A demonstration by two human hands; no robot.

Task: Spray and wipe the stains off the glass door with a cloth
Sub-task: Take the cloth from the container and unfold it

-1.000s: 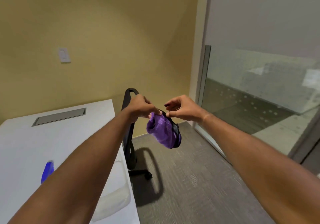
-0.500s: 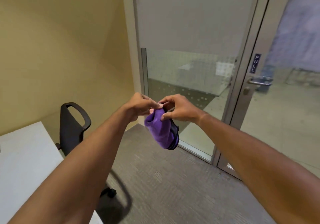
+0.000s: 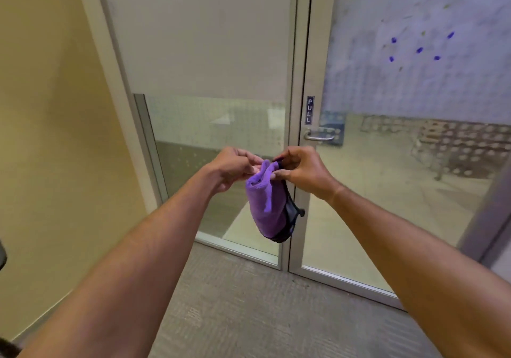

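Observation:
A folded purple cloth (image 3: 266,205) with a dark edge hangs in front of me at chest height. My left hand (image 3: 235,165) pinches its top from the left and my right hand (image 3: 301,169) pinches it from the right. Behind them stands the glass door (image 3: 414,164) with a frosted upper half. Several blue stains (image 3: 419,50) dot that frosted part at the upper right. No spray bottle is in view.
A metal door handle (image 3: 318,135) and a PULL sign (image 3: 310,110) sit on the door's left frame. A fixed glass panel (image 3: 210,109) is left of the door, beside a yellow wall (image 3: 49,136). Grey carpet (image 3: 249,308) covers the floor.
The view has swung right from the table and chair to the glass door, bringing the blue stains into sight. Both hands have kept hold of the purple cloth.

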